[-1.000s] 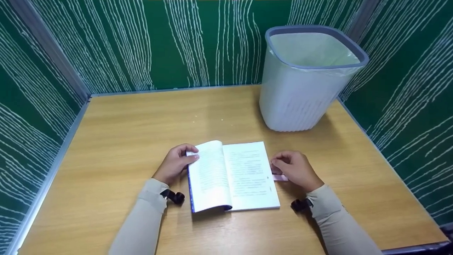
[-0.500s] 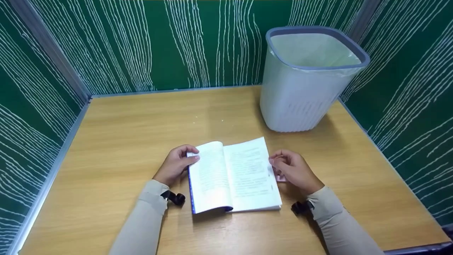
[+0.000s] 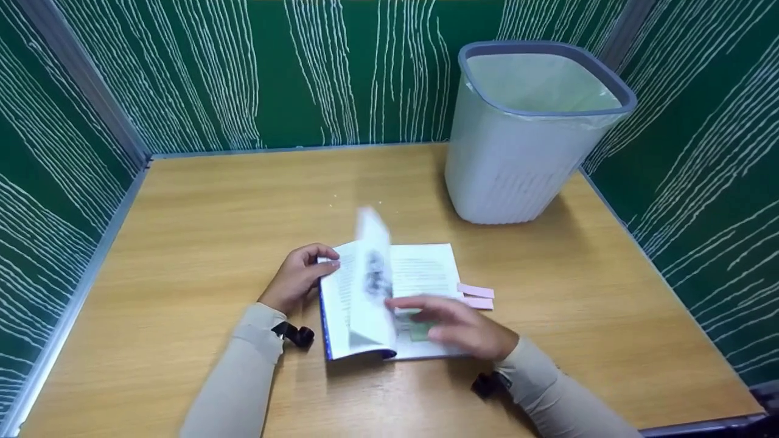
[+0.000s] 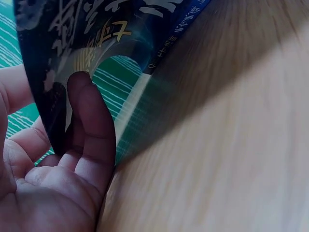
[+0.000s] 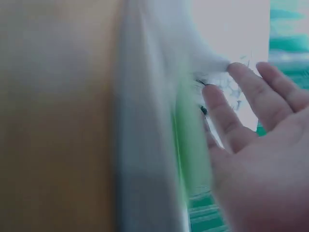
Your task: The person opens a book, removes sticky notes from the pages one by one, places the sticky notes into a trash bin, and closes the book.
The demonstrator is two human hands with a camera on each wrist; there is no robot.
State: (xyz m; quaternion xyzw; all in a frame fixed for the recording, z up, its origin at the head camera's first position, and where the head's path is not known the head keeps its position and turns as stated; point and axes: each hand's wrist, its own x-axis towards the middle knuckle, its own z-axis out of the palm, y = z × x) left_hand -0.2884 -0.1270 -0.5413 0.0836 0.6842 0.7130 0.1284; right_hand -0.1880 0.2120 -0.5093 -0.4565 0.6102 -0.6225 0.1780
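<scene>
An open book lies on the wooden table in the head view. At its left edge my left hand grips the cover and pages, thumb on top. The left wrist view shows those fingers curled under the dark blue cover. A single page with a dark picture stands nearly upright at the middle. Against it are the extended fingers of my right hand, palm over the right page. A green patch shows partly under this hand. Two pink paper tabs stick out from the book's right edge.
A pale waste bin with a grey rim and a liner stands at the back right of the table. Green walls with white streaks enclose the back and sides. Several tiny white specks lie behind the book.
My right hand has moved left from the book's right edge across the page, swinging one page up toward the left. The pink tabs and green patch now show. My left hand keeps its grip.
</scene>
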